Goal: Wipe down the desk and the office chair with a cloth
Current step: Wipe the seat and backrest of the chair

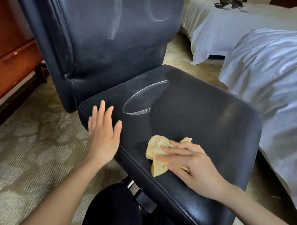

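Patterned beige carpet (23, 145) covered the floor of a bedroom.

Item: office chair (207, 114), black leather, at centre; its seat ran from the near right to the far left, and its backrest (106, 35) rose at the far left. Both surfaces were dusty, with a pale curved streak (142, 97) on the seat and similar marks on the backrest.

Item: cloth (156, 145), yellow and crumpled, lay on the near left part of the seat.

Right hand (193, 164): laid flat on the cloth, fingers straight and released, pressing it to the leather.

Left hand (103, 140): fingers straight and spread, grasping nothing, at the left edge of the seat; contact could not be told, as the hand was blurred.

Item: dark-trousered knee (116, 214), near centre, below the seat.

Item: reddish wooden furniture (7, 59), far left.

Items: two beds with white covers, one near right (274, 79), one far right (225, 23); a dark object (229, 3) lay on the farther one.
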The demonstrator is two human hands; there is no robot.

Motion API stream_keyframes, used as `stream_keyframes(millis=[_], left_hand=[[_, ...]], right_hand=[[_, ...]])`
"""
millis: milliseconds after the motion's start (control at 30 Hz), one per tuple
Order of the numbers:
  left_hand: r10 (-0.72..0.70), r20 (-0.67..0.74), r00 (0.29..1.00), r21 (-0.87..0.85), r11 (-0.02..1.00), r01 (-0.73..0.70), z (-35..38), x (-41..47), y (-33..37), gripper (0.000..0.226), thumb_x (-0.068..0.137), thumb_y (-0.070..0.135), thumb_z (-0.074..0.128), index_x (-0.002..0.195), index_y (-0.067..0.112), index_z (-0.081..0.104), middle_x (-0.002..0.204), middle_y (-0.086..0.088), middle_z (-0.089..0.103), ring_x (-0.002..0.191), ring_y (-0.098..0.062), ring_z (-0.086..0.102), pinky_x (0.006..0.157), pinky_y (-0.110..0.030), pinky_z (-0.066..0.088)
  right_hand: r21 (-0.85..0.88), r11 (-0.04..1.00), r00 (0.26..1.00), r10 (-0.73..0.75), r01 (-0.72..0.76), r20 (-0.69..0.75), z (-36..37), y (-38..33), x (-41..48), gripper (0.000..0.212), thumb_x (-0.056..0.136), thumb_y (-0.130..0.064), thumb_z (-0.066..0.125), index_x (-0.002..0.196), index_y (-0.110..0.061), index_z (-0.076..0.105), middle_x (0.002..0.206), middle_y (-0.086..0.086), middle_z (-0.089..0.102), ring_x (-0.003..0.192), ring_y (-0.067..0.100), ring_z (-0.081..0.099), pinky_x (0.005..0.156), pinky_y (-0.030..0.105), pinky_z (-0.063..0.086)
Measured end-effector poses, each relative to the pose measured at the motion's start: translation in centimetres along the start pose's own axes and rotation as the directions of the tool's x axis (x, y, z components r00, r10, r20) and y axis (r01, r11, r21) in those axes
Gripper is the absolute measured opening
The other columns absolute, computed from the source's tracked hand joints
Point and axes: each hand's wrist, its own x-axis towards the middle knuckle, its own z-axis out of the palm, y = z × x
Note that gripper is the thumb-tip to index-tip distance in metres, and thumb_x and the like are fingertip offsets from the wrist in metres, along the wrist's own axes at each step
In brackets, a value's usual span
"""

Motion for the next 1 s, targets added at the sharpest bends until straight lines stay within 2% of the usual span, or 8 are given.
stream_keyframes(millis=[133, 300, 367, 433, 533, 667, 800, 1000], left_hand=[[-0.013, 0.130, 0.991, 0.244, 0.970, -0.019, 0.5, 0.7, -1.8, 0.066, 0.098, 0.048, 0.015, 0.151, 0.016, -0.008, 0.157, 0.001, -0.023, 0.142, -0.013, -0.026, 0.113, -0.034, -0.016], [-0.109, 0.182, 0.977, 0.260, 0.964, 0.059, 1.6, -0.1, -1.8, 0.069, 0.094, 0.053, 0.008, 0.150, 0.020, -0.012, 0.157, -0.002, -0.024, 0.141, -0.012, -0.028, 0.115, -0.039, -0.014], [-0.111, 0.172, 0.979, 0.273, 0.960, 0.061, 1.6, -0.3, -1.6, 0.076, 0.086, 0.058, -0.002, 0.150, 0.019, -0.011, 0.157, -0.003, -0.022, 0.141, -0.014, -0.027, 0.115, -0.041, -0.013], [-0.109, 0.166, 0.980, 0.278, 0.959, 0.059, 1.5, -0.4, -1.6, 0.083, 0.079, 0.061, -0.009, 0.150, 0.019, -0.011, 0.157, -0.003, -0.022, 0.141, -0.014, -0.028, 0.115, -0.043, -0.013], [-0.098, 0.167, 0.981, 0.285, 0.957, 0.047, 1.5, -0.4, -1.5, 0.085, 0.076, 0.062, -0.013, 0.150, 0.019, -0.012, 0.157, -0.003, -0.023, 0.140, -0.013, -0.030, 0.114, -0.044, -0.013], [-0.095, 0.166, 0.981, 0.302, 0.952, 0.041, 1.6, -0.3, -1.5, 0.082, 0.077, 0.061, -0.015, 0.149, 0.021, -0.014, 0.157, -0.003, -0.023, 0.138, -0.012, -0.032, 0.114, -0.045, -0.013], [-0.098, 0.150, 0.984, 0.314, 0.948, 0.047, 1.7, -0.2, -1.7, 0.082, 0.078, 0.060, -0.014, 0.151, 0.022, -0.010, 0.158, -0.003, -0.019, 0.142, -0.015, -0.027, 0.114, -0.047, -0.011], [-0.108, 0.139, 0.984, 0.302, 0.951, 0.061, 1.9, -0.2, -2.0, 0.081, 0.079, 0.060, -0.013, 0.151, 0.024, -0.009, 0.158, -0.001, -0.019, 0.141, -0.014, -0.028, 0.114, -0.047, -0.010]], right_hand=[[0.043, 0.998, 0.999, -0.042, 0.043, -0.004, -0.3, 0.5, -0.4, 0.027, 0.087, -0.035, 0.060, 0.113, -0.037, 0.067, 0.127, -0.022, 0.057, 0.124, -0.002, 0.042, 0.102, 0.027, 0.033], [0.067, 0.993, 0.995, -0.095, 0.096, -0.029, -0.6, 2.6, 2.4, 0.025, 0.086, -0.027, 0.062, 0.110, -0.030, 0.070, 0.122, -0.014, 0.062, 0.106, 0.001, 0.050, 0.091, 0.034, 0.039], [0.031, 0.993, 0.993, -0.111, 0.112, -0.041, -0.7, 3.8, 4.5, 0.023, 0.087, -0.020, 0.063, 0.107, -0.024, 0.072, 0.119, -0.009, 0.065, 0.094, 0.014, 0.056, 0.085, 0.037, 0.040], [0.019, 0.999, 0.999, -0.027, 0.027, -0.022, -0.6, 5.1, 6.9, 0.023, 0.089, -0.016, 0.064, 0.108, -0.026, 0.071, 0.119, -0.014, 0.062, 0.090, 0.026, 0.054, 0.087, 0.038, 0.039], [-0.031, 0.991, 0.991, 0.131, -0.131, -0.018, -0.2, 6.8, 10.4, 0.026, 0.092, -0.022, 0.059, 0.114, -0.035, 0.067, 0.122, -0.023, 0.055, 0.100, 0.027, 0.046, 0.092, 0.033, 0.034], [-0.142, 0.946, 0.956, 0.283, -0.291, -0.073, 0.5, 8.1, 15.1, 0.028, 0.095, -0.028, 0.052, 0.119, -0.037, 0.063, 0.129, -0.012, 0.058, 0.113, 0.028, 0.043, 0.093, 0.037, 0.036], [-0.195, 0.860, 0.879, 0.440, -0.472, -0.185, 2.2, 8.1, 18.6, 0.030, 0.098, -0.033, 0.044, 0.123, -0.041, 0.058, 0.120, 0.000, 0.062, 0.110, 0.029, 0.042, 0.092, 0.041, 0.040], [-0.194, 0.896, 0.917, 0.386, -0.400, -0.104, 2.6, 7.3, 18.1, 0.032, 0.098, -0.031, 0.044, 0.126, -0.037, 0.057, 0.124, 0.002, 0.060, 0.114, 0.029, 0.040, 0.094, 0.042, 0.038]])
